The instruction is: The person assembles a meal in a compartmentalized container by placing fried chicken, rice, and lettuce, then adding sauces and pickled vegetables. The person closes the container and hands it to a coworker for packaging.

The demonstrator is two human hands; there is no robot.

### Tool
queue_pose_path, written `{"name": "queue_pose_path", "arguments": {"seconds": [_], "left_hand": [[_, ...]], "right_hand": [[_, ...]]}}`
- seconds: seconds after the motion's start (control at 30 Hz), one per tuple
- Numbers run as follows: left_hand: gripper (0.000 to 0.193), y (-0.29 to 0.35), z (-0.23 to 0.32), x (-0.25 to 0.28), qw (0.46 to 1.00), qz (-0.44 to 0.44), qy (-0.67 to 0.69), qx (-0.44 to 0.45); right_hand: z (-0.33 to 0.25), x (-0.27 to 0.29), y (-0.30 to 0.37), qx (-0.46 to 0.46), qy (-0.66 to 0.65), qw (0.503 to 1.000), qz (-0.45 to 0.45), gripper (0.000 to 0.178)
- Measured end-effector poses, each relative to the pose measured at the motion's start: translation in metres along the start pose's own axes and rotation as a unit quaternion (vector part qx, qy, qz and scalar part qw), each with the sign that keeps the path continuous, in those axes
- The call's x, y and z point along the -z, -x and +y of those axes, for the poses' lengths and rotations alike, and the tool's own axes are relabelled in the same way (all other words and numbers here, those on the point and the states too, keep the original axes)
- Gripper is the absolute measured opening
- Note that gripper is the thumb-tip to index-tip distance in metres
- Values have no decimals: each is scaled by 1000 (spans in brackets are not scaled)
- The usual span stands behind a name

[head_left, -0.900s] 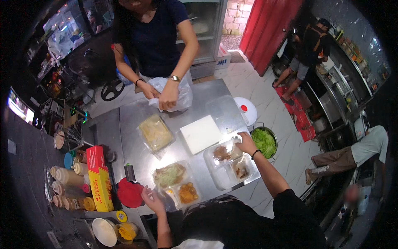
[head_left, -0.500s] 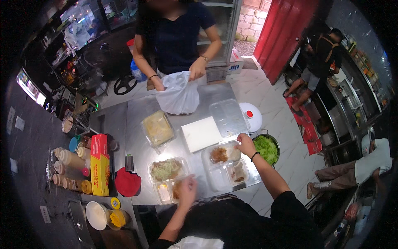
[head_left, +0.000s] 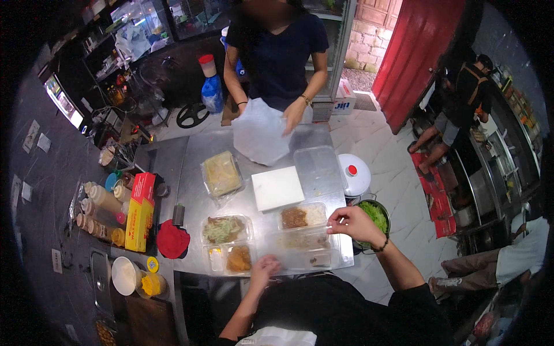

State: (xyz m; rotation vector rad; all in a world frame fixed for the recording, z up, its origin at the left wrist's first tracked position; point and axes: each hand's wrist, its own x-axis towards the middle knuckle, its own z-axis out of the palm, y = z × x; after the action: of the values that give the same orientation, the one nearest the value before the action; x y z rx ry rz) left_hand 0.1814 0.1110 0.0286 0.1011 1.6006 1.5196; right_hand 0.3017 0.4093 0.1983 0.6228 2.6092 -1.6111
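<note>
My right hand (head_left: 359,224) pinches the upper right corner of a clear plastic lid (head_left: 288,249). The lid lies hazy over the near part of a clear compartment food container (head_left: 279,219), where rice, a brown dish and some meat show. At the lid's lower left edge are the curled fingers of my left hand (head_left: 265,269); they appear to grip it. Left of that stands another open compartment container (head_left: 251,228), holding shredded greens over meat, an orange-brown food and a small yellow item.
Beyond lie a white board (head_left: 277,188), a bagged flat yellow stack (head_left: 222,174) and a clear tray (head_left: 314,164). Across the steel table, a person holds a white plastic bag (head_left: 262,132). Sauce bottles (head_left: 104,199) and a red-yellow box (head_left: 140,212) stand left; a lettuce pot (head_left: 374,214) is right.
The lid is now spread over the right container's near part. My right hand has moved nearer, and my left hand has shifted from over the left container to the lid's edge.
</note>
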Motion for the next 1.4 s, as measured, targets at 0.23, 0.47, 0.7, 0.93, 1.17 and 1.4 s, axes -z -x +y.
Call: {"name": "queue_pose_path", "arguments": {"seconds": [0.23, 0.47, 0.7, 0.93, 1.17, 1.4], "left_hand": [[28, -10, -40, -1, 993, 105, -50, -26], [36, -72, 2, -43, 889, 174, -396, -150], [45, -63, 27, -65, 864, 152, -463, -124], [47, -44, 34, -23, 774, 189, -586, -149], [36, -31, 62, -5, 664, 200, -711, -118], [44, -77, 55, 52, 664, 51, -662, -344]], "right_hand": [[9, 103, 71, 13, -156, 932, 328, 17], [134, 74, 70, 75, -58, 881, 464, 10], [266, -10, 74, 4, -20, 861, 508, 11], [295, -65, 99, 67, 124, 900, 411, 10], [266, -109, 95, 116, 115, 919, 358, 17], [227, -132, 89, 86, 136, 894, 418, 37]]}}
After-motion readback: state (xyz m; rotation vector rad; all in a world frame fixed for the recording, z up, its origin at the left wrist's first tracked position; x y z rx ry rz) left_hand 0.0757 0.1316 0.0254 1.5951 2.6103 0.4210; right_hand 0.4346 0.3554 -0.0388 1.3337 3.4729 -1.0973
